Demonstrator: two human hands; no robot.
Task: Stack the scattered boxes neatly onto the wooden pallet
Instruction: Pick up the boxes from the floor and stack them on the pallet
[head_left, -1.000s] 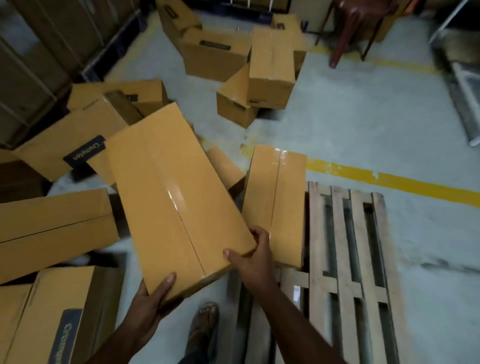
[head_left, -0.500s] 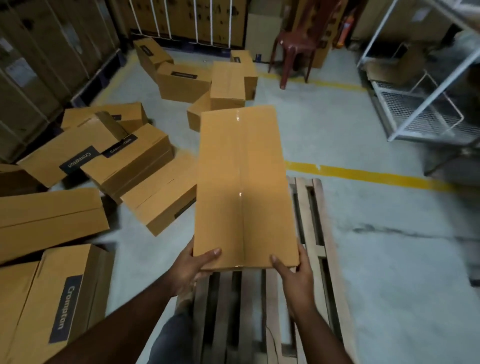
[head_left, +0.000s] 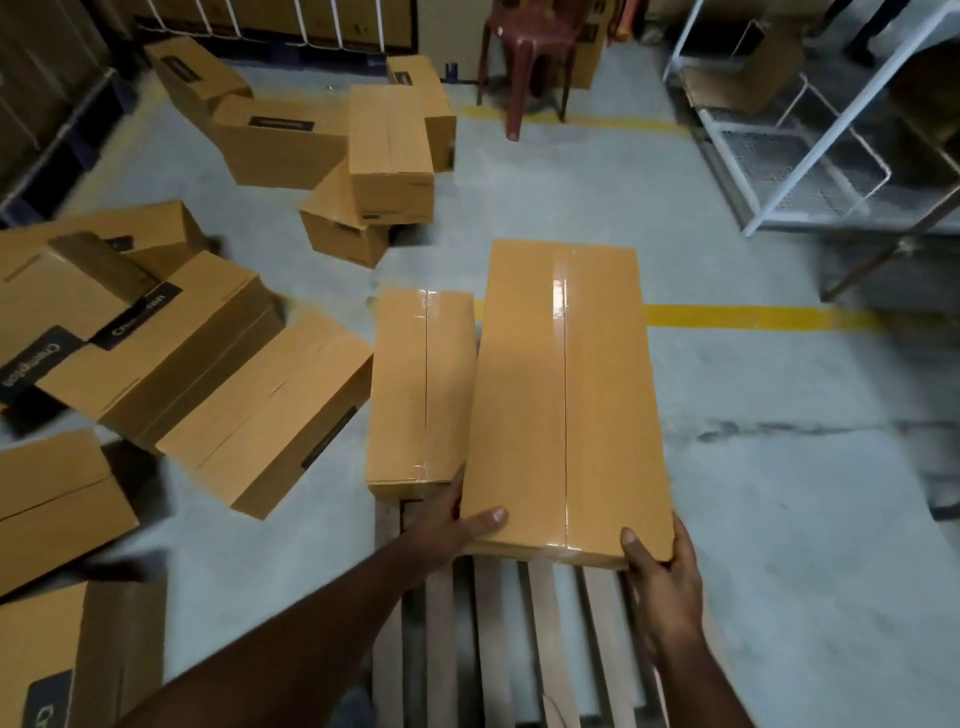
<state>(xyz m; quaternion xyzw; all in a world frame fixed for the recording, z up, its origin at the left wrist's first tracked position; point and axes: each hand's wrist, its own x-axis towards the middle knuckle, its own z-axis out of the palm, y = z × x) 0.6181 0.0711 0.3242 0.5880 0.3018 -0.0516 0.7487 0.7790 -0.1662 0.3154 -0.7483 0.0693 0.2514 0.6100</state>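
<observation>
Both hands on the long taped box (head_left: 563, 400): the left hand (head_left: 449, 525) has its grip curled round the near left corner, thumb on top, and the right hand (head_left: 662, 566) clamps the near right corner. The box sits over the wooden pallet (head_left: 493, 613), its left edge just beside a second box (head_left: 418, 384) lying there. Bare slats show nearer the person. Scattered boxes (head_left: 218, 374) crowd the floor (head_left: 779, 467) left; open concrete lies to the right.

"Crompton" in pale letters on dark label of tilted box (head_left: 57, 332), other labels blurred
</observation>
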